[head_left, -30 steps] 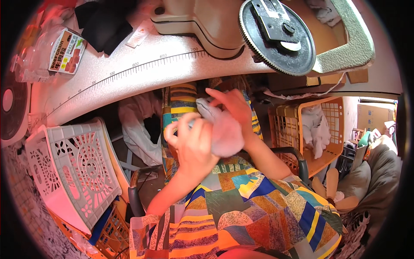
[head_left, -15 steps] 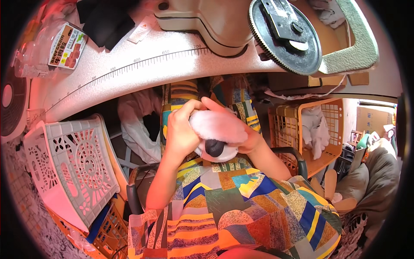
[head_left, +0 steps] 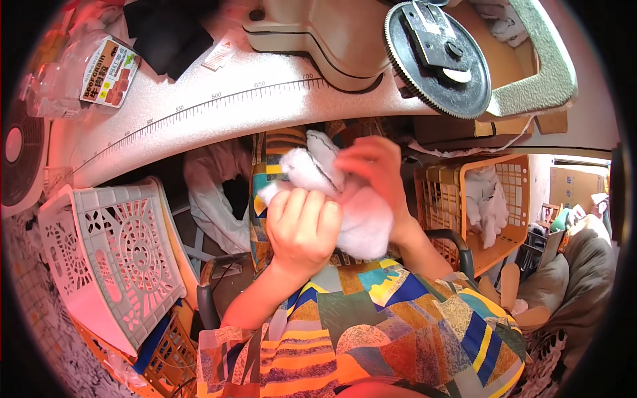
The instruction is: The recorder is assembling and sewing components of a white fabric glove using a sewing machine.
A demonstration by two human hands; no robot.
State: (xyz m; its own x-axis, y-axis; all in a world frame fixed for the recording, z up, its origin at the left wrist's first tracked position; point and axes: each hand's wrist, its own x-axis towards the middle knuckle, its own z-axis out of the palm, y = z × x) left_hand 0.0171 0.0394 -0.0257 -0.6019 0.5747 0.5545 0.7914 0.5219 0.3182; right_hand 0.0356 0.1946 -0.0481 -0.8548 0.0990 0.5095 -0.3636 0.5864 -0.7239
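Above my lap is a soft white plush piece point(head_left: 363, 225), folded and bunched, with a thin dark line along one fold. It looks like part of a stuffed toy, but its full shape is hidden by my hands. My left hand point(head_left: 304, 225) is closed in a fist around its near left side. Over its upper right side lies my right hand point(head_left: 375, 166), its fingers bent toward the fabric and smeared by motion. Whether those fingers grip the plush is unclear.
A sewing machine table with a ruled edge point(head_left: 215, 106) spans the front, bearing a black toothed wheel point(head_left: 438, 60) and a clear plastic jar point(head_left: 56, 86). A white crate point(head_left: 136, 245) stands at left. An orange basket point(head_left: 441, 196) with white pieces lies at right.
The plush piece has been turned and bunched; its black oval part no longer shows. My left hand has closed into a fist nearer me, while my right hand has shifted onto the upper right side.
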